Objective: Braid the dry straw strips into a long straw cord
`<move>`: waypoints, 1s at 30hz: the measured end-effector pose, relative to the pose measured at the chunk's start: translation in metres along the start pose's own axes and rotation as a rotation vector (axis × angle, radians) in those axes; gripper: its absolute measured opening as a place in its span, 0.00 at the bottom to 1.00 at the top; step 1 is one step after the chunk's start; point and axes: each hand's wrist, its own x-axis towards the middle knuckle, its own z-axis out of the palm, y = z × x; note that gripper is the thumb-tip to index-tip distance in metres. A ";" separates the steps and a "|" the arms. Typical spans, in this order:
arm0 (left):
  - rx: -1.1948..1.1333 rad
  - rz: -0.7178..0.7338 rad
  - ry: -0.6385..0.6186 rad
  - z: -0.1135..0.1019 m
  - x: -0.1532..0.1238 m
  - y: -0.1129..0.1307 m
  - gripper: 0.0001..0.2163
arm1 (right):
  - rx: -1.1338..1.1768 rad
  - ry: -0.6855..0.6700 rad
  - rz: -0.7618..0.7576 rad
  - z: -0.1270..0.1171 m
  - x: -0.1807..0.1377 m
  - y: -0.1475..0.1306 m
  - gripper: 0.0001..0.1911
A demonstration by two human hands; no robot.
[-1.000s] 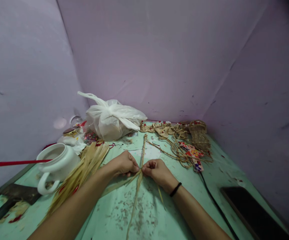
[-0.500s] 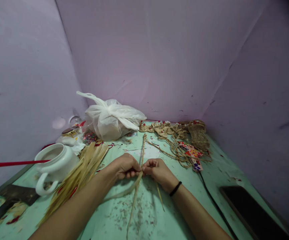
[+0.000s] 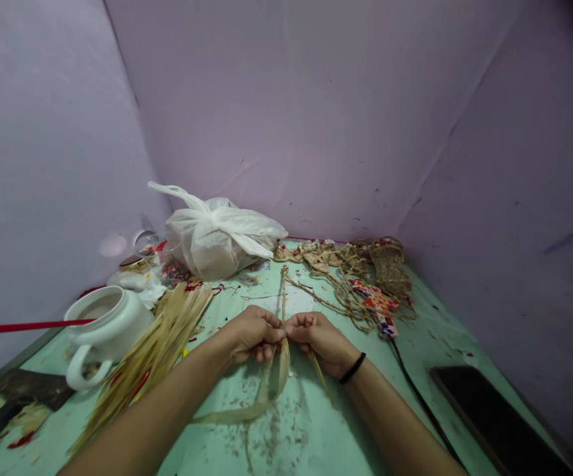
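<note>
A thin braid of pale plant fibre [image 3: 283, 291] runs straight toward me from the back of the table. At its near end my left hand [image 3: 254, 336] and my right hand [image 3: 318, 340] meet, each pinching the fibre strands between thumb and fingers. Below the fingers, loose flat strands [image 3: 283, 373] hang down; one curls away to the left over the table, and another trails under my right hand. A black band [image 3: 353, 367] circles my right wrist. To the left lies a bundle of dry fibre strips [image 3: 152, 350], partly behind my left forearm.
A white pot [image 3: 112, 324] with a red stick [image 3: 33, 326] across it stands left, near a dark-bladed tool [image 3: 33, 389]. Behind are a tied plastic bag [image 3: 221, 238] and finished braided pieces [image 3: 326, 256]. A patterned object with a cord [image 3: 378, 304] and a phone [image 3: 489, 416] are right.
My fingers have shifted slightly on the braid's near end. The loose strands below have swung, and one now bends into a curve toward the left. The view has moved a little.
</note>
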 end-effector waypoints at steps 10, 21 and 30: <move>0.032 0.012 0.047 -0.005 0.003 -0.003 0.03 | -0.051 0.013 0.027 -0.001 0.002 0.000 0.05; 0.065 0.073 0.201 0.008 0.002 -0.001 0.06 | -0.399 0.158 -0.022 0.000 0.003 0.002 0.04; 0.039 0.031 0.284 0.013 0.001 0.000 0.07 | -0.871 0.368 -0.055 0.020 -0.015 -0.018 0.05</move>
